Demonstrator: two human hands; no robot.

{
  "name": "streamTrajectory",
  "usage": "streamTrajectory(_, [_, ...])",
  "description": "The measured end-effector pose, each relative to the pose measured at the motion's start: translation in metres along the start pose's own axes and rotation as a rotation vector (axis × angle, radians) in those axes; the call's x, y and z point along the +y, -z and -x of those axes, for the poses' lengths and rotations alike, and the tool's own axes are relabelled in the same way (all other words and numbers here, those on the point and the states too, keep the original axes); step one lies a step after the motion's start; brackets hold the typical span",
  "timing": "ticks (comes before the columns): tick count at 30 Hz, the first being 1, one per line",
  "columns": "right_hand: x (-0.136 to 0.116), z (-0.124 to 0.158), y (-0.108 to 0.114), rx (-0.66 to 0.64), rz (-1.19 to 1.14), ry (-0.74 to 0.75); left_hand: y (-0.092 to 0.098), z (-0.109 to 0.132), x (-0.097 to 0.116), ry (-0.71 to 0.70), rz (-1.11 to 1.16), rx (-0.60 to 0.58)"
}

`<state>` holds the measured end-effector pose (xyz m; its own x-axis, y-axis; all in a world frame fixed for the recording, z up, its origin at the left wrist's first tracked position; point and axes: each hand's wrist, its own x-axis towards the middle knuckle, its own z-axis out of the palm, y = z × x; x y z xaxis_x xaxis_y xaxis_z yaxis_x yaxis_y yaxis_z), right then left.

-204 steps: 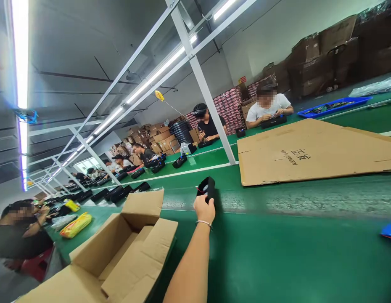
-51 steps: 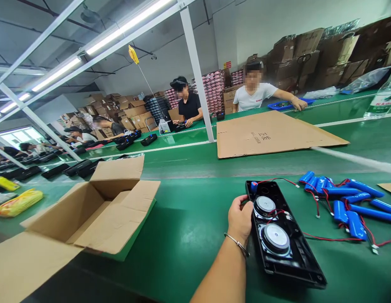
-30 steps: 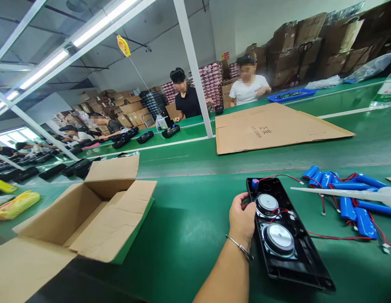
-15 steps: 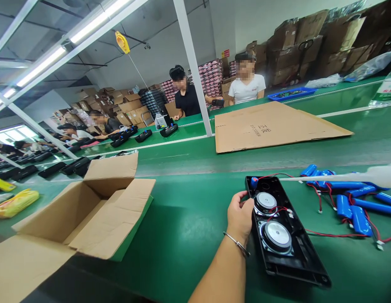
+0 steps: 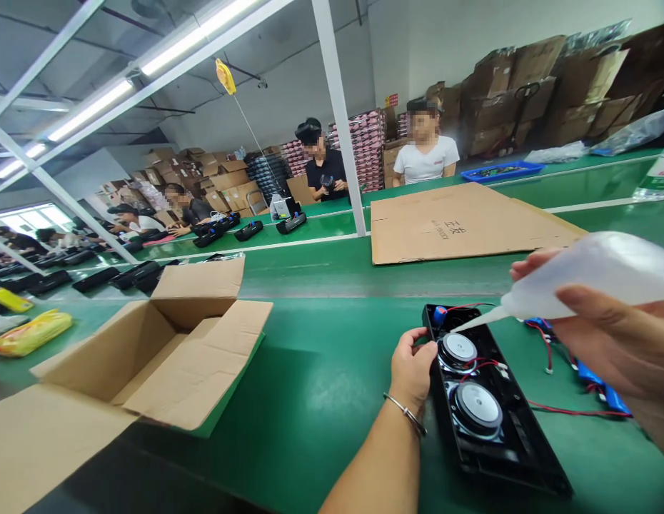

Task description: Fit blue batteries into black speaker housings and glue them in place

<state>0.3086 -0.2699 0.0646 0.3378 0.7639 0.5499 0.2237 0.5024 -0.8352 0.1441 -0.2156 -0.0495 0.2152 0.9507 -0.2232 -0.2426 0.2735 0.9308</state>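
My left hand (image 5: 413,368) is gripping the left edge of the black speaker housing (image 5: 493,403), which is lying flat on the green belt (image 5: 332,385) with two round speakers facing up. My right hand (image 5: 613,332) is wrapping tight around a white squeeze bottle (image 5: 589,275), its thin nozzle pointing down over the housing's far end by the blue capacitor (image 5: 440,313). Blue battery cells (image 5: 600,382) with red wires are lying just right of the housing. An open cardboard box (image 5: 150,357) is sitting well to the left.
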Motion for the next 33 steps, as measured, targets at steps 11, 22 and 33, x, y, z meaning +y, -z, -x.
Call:
streamTrajectory(11, [0.004,0.000,-0.029,-0.135,0.038,0.053,0.001,-0.004,-0.010,0.014,0.024,0.000])
streamTrajectory(22, [0.012,-0.011,-0.043,-0.224,0.093,0.090,0.002,-0.007,-0.014,-0.011,0.004,-0.004])
streamTrajectory(33, [0.027,-0.017,-0.053,-0.303,0.065,0.092,0.003,-0.006,-0.013,-0.036,-0.003,-0.008])
